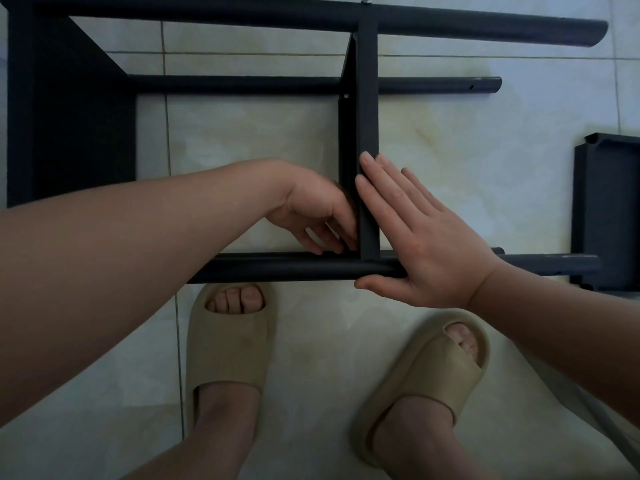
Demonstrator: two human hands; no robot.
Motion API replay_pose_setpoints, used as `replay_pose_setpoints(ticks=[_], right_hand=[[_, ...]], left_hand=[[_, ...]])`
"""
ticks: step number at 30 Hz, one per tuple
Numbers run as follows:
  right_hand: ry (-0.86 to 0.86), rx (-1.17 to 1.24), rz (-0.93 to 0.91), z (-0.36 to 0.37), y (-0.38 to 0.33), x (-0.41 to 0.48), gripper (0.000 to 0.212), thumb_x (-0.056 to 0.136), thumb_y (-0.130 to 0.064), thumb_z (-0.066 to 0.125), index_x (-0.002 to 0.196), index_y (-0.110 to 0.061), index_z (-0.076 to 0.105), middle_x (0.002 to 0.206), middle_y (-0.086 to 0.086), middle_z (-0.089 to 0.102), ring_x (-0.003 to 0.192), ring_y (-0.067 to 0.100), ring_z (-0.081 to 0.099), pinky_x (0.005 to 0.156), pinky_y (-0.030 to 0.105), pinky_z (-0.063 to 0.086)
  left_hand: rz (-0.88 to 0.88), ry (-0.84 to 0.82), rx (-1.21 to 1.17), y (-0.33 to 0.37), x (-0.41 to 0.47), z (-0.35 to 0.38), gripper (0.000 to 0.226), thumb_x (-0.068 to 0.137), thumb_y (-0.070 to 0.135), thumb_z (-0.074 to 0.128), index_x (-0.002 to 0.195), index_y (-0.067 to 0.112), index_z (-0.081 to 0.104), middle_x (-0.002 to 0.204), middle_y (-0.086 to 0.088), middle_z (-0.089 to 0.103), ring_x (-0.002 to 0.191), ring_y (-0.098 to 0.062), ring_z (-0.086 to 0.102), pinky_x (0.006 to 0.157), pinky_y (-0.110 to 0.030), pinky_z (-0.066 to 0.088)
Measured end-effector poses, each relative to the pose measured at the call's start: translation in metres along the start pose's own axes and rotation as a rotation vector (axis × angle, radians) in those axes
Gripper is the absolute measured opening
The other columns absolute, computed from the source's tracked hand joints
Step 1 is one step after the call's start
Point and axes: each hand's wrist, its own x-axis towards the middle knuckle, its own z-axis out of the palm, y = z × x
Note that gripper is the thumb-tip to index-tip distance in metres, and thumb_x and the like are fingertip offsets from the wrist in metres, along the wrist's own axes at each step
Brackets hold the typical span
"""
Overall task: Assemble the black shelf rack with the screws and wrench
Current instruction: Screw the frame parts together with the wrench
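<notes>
Here's the black shelf rack, lying on its side on the tiled floor right in front of the person's slippers, with its long tubes running left to right. The right hand is flat, fingers straight and together, pressed against the right face of the cross panel, with the thumb lying along the near tube. The left hand reaches in from the other side, fingers curled down into the corner where panel meets tube; I cannot tell whether it pinches a screw there, since the fingertips hide the joint. By the look of it this is painted metal: stiff, no give, light enough to shift with one hand, but smooth and round, so the tubes will likely roll or slip under a loose grip. Best hold, I'd judge, is on the flat panel or right beside a joint, not out at the free tube ends, which would lever against any loose screw. One screw head shows at the far tube, and a bolt hole sits open on the middle tube. A spare panel waits at the right. No wrench in view, and no brand, label or readable writing anywhere.
</notes>
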Motion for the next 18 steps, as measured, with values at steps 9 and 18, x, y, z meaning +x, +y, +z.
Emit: replay_pose_setpoints(ticks=[9,18], right_hand=[[0.002,-0.003,-0.004,-0.0001,-0.0003,0.0000,0.104,0.093,-0.070,0.051,0.158,0.004,0.019,0.167,0.023,0.009,0.157,0.036,0.006,0.123,0.056,0.021],[0.007,-0.003,-0.003,-0.0003,-0.0006,0.0001,0.104,0.093,-0.070,0.050,0.158,0.005,0.019,0.167,0.023,0.010,0.157,0.035,0.006,0.123,0.056,0.021]], left_hand=[[0.028,-0.011,0.004,-0.0006,0.0031,0.0068,0.010,0.091,0.009,0.064,0.094,0.015,0.071,0.094,-0.002,0.068,0.087,-0.017,0.059,0.091,-0.034,0.047],[0.056,-0.038,-0.042,-0.0009,0.0025,0.0065,0.016,0.091,0.004,0.062,0.101,0.014,0.070,0.099,-0.003,0.069,0.097,-0.020,0.059,0.103,-0.040,0.045]])
